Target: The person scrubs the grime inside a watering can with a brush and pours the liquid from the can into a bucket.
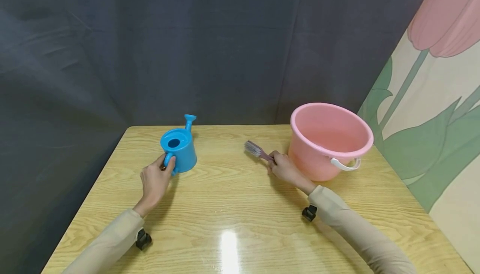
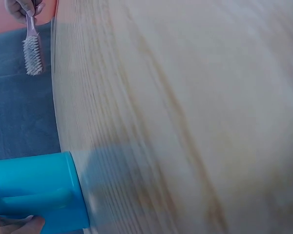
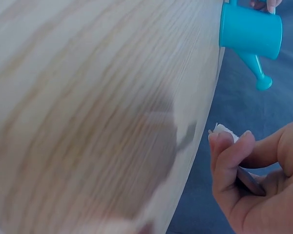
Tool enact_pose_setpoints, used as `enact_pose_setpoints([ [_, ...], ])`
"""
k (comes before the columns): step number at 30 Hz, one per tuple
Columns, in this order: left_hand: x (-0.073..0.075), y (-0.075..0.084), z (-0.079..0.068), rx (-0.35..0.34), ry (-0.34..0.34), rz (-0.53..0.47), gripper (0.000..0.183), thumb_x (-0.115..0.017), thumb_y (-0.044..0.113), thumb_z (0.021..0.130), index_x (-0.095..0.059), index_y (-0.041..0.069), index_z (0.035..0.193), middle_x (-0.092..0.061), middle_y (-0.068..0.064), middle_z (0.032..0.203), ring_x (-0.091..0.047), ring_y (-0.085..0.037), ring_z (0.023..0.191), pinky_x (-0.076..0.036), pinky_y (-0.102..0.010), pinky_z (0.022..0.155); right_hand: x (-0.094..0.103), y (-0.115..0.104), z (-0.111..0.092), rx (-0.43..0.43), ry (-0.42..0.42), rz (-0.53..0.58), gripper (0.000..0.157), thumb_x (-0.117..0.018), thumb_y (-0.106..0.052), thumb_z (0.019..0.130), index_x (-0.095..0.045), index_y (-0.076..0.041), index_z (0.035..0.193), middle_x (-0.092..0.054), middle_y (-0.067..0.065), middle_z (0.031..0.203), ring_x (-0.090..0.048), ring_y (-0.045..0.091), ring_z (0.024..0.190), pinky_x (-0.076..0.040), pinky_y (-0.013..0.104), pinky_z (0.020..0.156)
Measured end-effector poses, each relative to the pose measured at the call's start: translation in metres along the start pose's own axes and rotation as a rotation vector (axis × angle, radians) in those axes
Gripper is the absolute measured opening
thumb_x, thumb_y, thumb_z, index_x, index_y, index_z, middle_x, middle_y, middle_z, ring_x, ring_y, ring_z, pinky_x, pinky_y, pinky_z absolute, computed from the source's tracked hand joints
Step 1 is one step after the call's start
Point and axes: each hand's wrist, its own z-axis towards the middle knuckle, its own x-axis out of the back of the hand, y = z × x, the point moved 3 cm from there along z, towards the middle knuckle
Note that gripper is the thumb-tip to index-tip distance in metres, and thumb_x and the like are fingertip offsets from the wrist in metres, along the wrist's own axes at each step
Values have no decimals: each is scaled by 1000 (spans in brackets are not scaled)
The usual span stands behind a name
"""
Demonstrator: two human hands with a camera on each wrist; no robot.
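Observation:
A blue watering can (image 1: 184,154) is upright at the left of the table, its spout pointing away. My left hand (image 1: 155,181) grips its handle (image 1: 169,159); in the left wrist view fingers wrap that handle beside the can's body (image 2: 44,170). My right hand (image 1: 286,169) holds a brush (image 1: 258,150) by its purplish handle, white bristles pointing left. The right wrist view shows curled fingers (image 3: 229,156) around the brush handle, most of the bristles hidden behind them. Right beside that hand stands a pink bucket (image 1: 316,163) with a white handle.
The wooden table (image 1: 225,199) runs up to a dark curtain (image 1: 210,49) at the back. A wall painted with tulips (image 1: 442,111) borders the right side. Each sleeve has a small black device (image 1: 309,213) at the wrist.

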Motion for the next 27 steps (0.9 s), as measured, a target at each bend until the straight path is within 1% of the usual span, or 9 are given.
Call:
enact_pose_setpoints([
  [8,0,0,-2,20,-10,-8,29,-67,13,96,-69,-9,115,-71,-25,93,-72,-39,80,-58,-55,66,2,1,0,6,19,-12,18,-47,-3,102,-56,9,110,-66,11,75,-51,11,53,-39,22,44],
  [9,0,0,-1,24,-8,-10,27,-66,13,97,-70,-9,111,-72,-24,90,-72,-37,77,-59,-52,64,2,1,0,4,21,-10,18,-47,-3,102,-56,9,110,-66,11,75,-51,11,53,-39,22,44],
  [11,0,0,-1,40,-4,-14,25,-64,14,98,-72,-9,101,-72,-21,79,-70,-32,66,-57,-41,57,3,1,0,0,23,-9,17,-47,-3,102,-56,9,111,-66,11,75,-52,11,53,-39,22,44],
  [14,0,-1,-1,79,3,-29,27,-62,16,100,-70,-8,90,-65,-17,65,-57,-21,51,-44,-26,48,3,1,0,-2,26,-7,18,-47,-3,101,-57,9,111,-66,12,76,-52,11,53,-39,22,44],
  [16,1,-3,-1,104,8,-45,27,-61,16,100,-70,-7,89,-62,-17,62,-48,-17,49,-37,-21,46,3,1,-1,-3,25,-2,18,-47,-3,101,-57,9,111,-67,13,76,-53,11,53,-40,23,44],
  [18,1,-4,-1,116,12,-58,25,-61,15,100,-71,-8,93,-64,-18,65,-47,-14,49,-36,-19,46,4,2,-1,-7,28,0,18,-47,-3,101,-56,9,112,-67,13,77,-53,12,53,-40,23,44],
  [21,0,-5,-1,115,22,-73,24,-63,14,99,-71,-8,96,-69,-20,72,-50,-16,51,-37,-17,48,5,4,-1,-19,24,4,18,-46,-3,102,-55,9,113,-67,14,79,-53,12,53,-39,22,44],
  [23,0,-5,0,110,32,-86,24,-63,14,99,-72,-8,98,-71,-20,76,-55,-20,53,-38,-15,49,5,5,-1,-18,23,1,19,-45,-4,103,-54,9,114,-67,14,79,-52,12,53,-38,22,44],
  [27,-1,-4,1,92,52,-116,25,-65,15,97,-72,-9,103,-73,-21,86,-67,-28,67,-41,-8,56,7,4,-1,-8,20,2,21,-44,-4,103,-53,10,116,-67,15,78,-52,12,52,-38,22,43],
])
